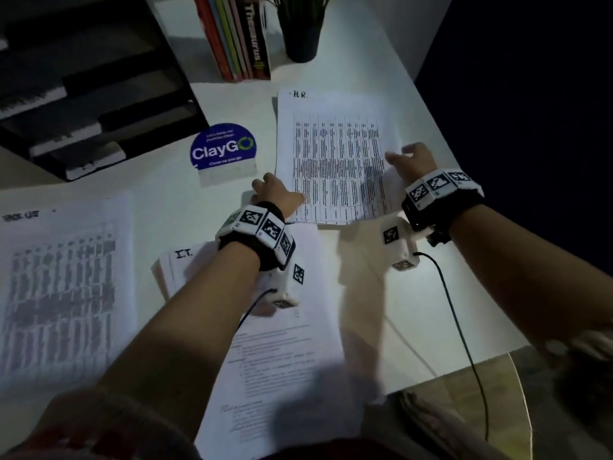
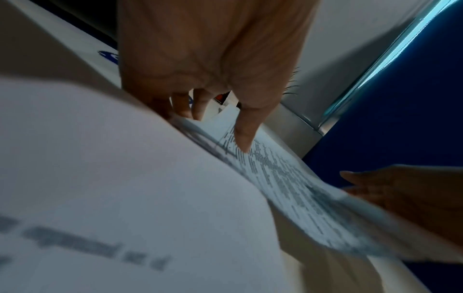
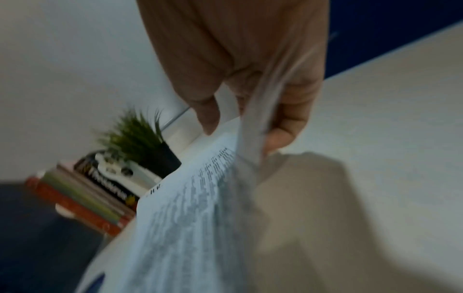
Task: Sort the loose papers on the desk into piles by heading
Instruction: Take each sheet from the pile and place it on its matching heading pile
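Note:
A printed table sheet headed "H.R." lies at the middle back of the white desk. My left hand pinches its near left corner; in the left wrist view the thumb lies on top and the fingers go under the edge. My right hand grips the sheet's right edge, which curls up between thumb and fingers. A pile headed "I.T." lies under my left forearm. At the far left lies another pile of table sheets, its heading blurred. A text sheet lies near me.
A black letter tray stands at the back left, and a blue ClayGo sign sits beside the H.R. sheet. Upright books and a potted plant stand at the back. The desk's edge runs close on the right.

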Tool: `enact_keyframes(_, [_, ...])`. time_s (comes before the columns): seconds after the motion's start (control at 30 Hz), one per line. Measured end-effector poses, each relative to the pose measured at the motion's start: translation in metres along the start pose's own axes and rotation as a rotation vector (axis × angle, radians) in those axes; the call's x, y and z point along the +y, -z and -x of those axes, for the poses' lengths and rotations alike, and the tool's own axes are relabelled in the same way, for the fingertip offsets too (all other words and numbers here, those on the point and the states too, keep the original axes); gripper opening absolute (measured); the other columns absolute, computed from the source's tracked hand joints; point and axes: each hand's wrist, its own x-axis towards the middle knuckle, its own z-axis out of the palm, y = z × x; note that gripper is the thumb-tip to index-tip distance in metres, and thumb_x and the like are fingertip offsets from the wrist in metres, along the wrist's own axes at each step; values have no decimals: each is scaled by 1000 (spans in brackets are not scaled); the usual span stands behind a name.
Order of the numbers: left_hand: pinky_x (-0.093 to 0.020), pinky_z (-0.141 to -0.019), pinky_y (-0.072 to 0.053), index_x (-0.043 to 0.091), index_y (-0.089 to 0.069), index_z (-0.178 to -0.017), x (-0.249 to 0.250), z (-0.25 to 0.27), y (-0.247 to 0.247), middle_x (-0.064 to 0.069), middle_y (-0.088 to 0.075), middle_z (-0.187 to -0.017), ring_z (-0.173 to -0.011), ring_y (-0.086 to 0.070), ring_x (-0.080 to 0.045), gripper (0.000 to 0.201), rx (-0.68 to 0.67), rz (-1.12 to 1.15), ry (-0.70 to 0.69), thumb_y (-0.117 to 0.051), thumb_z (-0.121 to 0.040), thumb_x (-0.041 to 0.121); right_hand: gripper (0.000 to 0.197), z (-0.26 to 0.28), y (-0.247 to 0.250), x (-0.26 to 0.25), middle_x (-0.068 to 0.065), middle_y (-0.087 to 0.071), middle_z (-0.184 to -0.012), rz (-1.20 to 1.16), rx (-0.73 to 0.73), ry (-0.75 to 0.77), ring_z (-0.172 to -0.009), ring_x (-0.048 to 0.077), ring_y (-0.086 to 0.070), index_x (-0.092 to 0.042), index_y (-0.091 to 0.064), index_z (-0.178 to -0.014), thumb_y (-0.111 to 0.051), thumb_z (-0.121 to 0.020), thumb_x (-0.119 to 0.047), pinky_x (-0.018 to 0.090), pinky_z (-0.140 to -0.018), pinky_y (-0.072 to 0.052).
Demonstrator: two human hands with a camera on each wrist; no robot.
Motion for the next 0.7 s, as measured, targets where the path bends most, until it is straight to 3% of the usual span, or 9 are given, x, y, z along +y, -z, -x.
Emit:
enact_keyframes(0.07, [-37, -107, -29, 3, -19, -142, 3, -3, -3, -16, -20, -147, -135, -28, -32, 72, 19, 43, -8, -57, -89, 33, 33, 2, 3, 9, 13, -51, -93, 40, -130, -110, -82, 22, -51, -7, -51, -105, -63, -84, -29, 26, -67, -38])
enact_keyframes(0.13, [-35, -105, -32, 2, -24, -141, 5, -4, -6, -16, -27, -146, -133, -33, -30, 66, 32, 84, -28, -55, -90, 31, 36, 5, 3, 21, 14, -54, -101, 153, -222, -157, -87, 23, -50, -2, -51, -108, -65, -80, -21, 25, -59, -36])
enact_keyframes(0.2, [-34, -103, -35, 3, -31, -139, 3, -6, -8, -15, -37, -142, -129, -39, -29, 60, 53, 130, -64, -54, -90, 30, 36, 7, 2, 27, 15, -52, -100, 202, -130, -115, -88, 24, -50, 3, -49, -113, -60, -80, -7, 28, -63, -39])
enact_keyframes(0.3, [-31, -98, -37, 3, -41, -133, -3, -6, -11, -12, -49, -134, -122, -46, -27, 48, 67, 134, -121, -52, -91, 26, 36, 2, -4, 21, 17, -57, -116, 146, 72, -43, -104, 33, -55, 0, -49, -120, -52, -84, -4, 34, -84, -48])
enact_keyframes(0.37, [-27, -95, -37, 5, -45, -130, -7, -3, -11, -12, -53, -130, -119, -48, -26, 43, 71, 114, -153, -52, -92, 23, 29, -3, -6, 11, 18, -60, -116, 155, 203, 4, -104, 34, -57, -5, -52, -116, -47, -88, -10, 32, -80, -45])
enact_keyframes(0.43, [-29, -97, -37, 7, -46, -130, -11, -1, -11, -15, -55, -126, -118, -49, -27, 43, 40, 100, -190, -53, -91, 22, 28, -8, -7, 4, 19, -60, -115, 200, 209, 45, -103, 35, -57, -8, -51, -117, -46, -90, -15, 34, -79, -44])
enact_keyframes(0.53, [-31, -94, -40, 8, -52, -122, -16, 5, -12, -17, -53, -122, -112, -52, -26, 35, 5, 98, -258, -55, -89, 20, 35, -10, -8, 1, 20, -50, -126, 266, 216, 56, -114, 35, -50, -7, -43, -126, -44, -92, -15, 39, -90, -42])
enact_keyframes(0.63, [-33, -100, -40, 6, -48, -129, -22, 11, -3, -12, -50, -129, -119, -49, -25, 41, 2, 93, -264, -53, -91, 21, 48, 0, -14, -3, 16, -34, -137, 376, 315, 49, -125, 34, -33, -12, -35, -132, -53, -88, -19, 47, -99, -32])
enact_keyframes(0.7, [-33, -103, -41, 6, -50, -128, -29, 18, 11, -12, -53, -128, -119, -50, -26, 37, 3, 167, -260, -51, -92, 17, 50, 19, -22, -13, 12, -30, -138, 403, 321, 133, -126, 31, -29, -16, -38, -130, -58, -85, -16, 45, -100, -28])
